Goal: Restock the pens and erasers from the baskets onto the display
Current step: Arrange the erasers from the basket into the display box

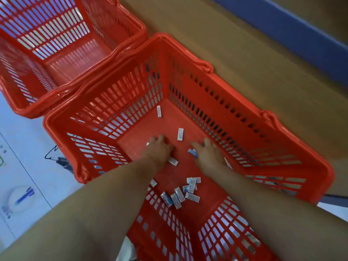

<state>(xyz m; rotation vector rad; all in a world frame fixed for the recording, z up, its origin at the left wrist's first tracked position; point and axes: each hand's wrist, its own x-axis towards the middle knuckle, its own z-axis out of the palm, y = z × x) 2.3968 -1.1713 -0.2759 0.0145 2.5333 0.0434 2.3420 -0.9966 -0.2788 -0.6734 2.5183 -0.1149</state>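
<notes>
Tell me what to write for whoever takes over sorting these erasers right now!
Left hand and right hand: both down in the near basket among the erasers; grip unclear.
Erasers: a pile near the wrists, two loose farther in.
Far basket: looks empty.
Pens and display: not in view.
Done: can't tell.
Left: gather the remaining erasers and move them to the display.

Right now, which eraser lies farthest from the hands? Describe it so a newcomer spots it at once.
Find the red basket that both hands reach into. On its floor, past the left hand and right hand, the lone eraser lies by the far corner. Every other one lies nearer the hands or wrists.
</notes>
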